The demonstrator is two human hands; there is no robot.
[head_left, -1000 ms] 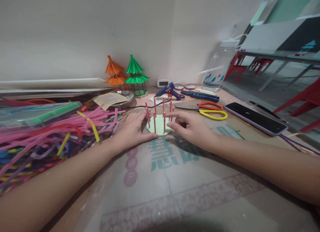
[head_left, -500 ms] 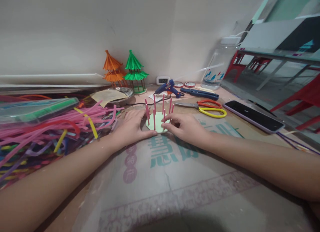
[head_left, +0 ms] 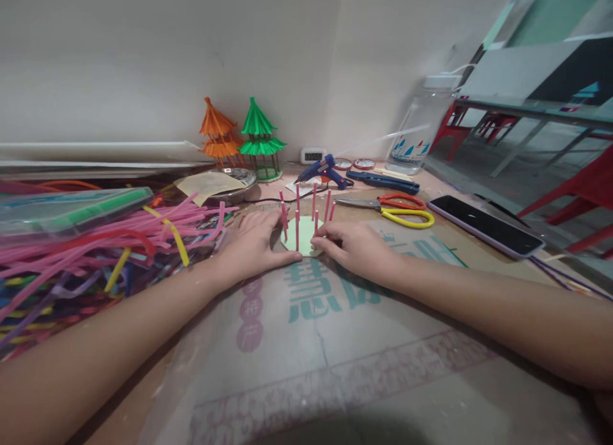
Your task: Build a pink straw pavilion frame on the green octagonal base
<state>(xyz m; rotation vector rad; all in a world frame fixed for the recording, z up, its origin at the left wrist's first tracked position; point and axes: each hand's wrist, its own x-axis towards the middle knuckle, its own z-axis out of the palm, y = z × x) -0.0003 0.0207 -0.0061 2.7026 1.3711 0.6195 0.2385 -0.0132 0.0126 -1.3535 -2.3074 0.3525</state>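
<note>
A pale green paper disc (head_left: 302, 230) lies on the cardboard with several short pink straw posts (head_left: 297, 226) standing upright on it. My left hand (head_left: 253, 246) lies flat on the cardboard against the disc's left edge, fingers stretched, thumb at its front rim. On the disc's right side is my right hand (head_left: 358, 247), its fingertips pinched round the base of a front-right pink post (head_left: 316, 224).
A heap of coloured straws (head_left: 96, 253) fills the left. At the back stand an orange (head_left: 218, 137) and a green paper pavilion (head_left: 260, 138), a blue glue gun (head_left: 322, 172), scissors (head_left: 397, 210), a phone (head_left: 483, 225) and a plastic jar (head_left: 421, 133).
My right hand has closed in on the disc from the right and now pinches a front post. My left hand has stayed in place.
</note>
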